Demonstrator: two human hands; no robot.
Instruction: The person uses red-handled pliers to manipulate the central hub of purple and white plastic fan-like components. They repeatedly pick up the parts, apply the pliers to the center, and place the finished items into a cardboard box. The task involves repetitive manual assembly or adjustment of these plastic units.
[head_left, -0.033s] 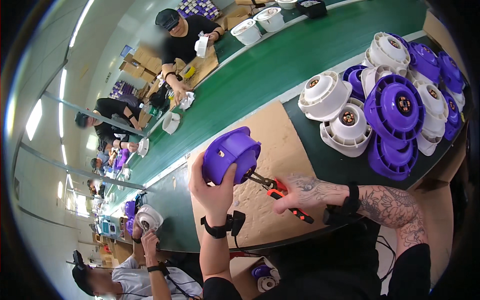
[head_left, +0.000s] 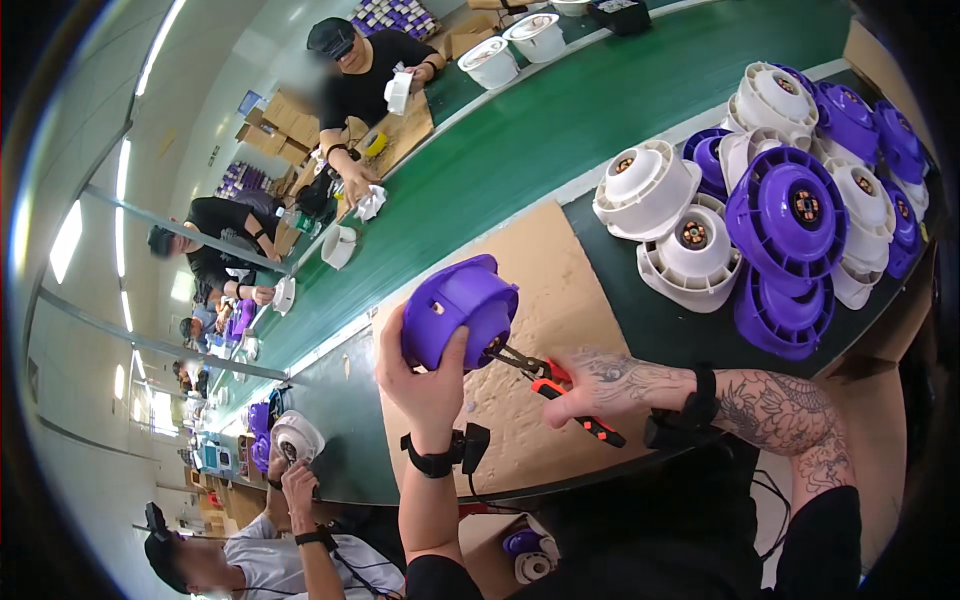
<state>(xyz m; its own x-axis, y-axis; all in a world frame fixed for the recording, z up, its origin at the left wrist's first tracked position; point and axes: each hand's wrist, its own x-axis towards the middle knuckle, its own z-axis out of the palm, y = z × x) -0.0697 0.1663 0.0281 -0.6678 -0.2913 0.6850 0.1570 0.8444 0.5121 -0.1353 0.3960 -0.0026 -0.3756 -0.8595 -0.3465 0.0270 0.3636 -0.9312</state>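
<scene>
Left hand (head_left: 425,385) wrapped around purple round housing (head_left: 460,310), thumb up its side, holding it raised above the cardboard sheet (head_left: 560,290). Right hand (head_left: 610,385) closed on red-handled pliers (head_left: 545,375), just right of the housing, tips touching its lower right edge. Pile of purple and white housings (head_left: 780,200) sits well apart on the green table (head_left: 520,140), far right.

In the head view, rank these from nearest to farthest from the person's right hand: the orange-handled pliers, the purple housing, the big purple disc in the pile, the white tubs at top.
1. Orange-handled pliers: gripped in the right hand.
2. Purple housing: just left, held by the left hand.
3. Big purple disc: upper right, in the pile.
4. White tubs: far across the green belt.
</scene>
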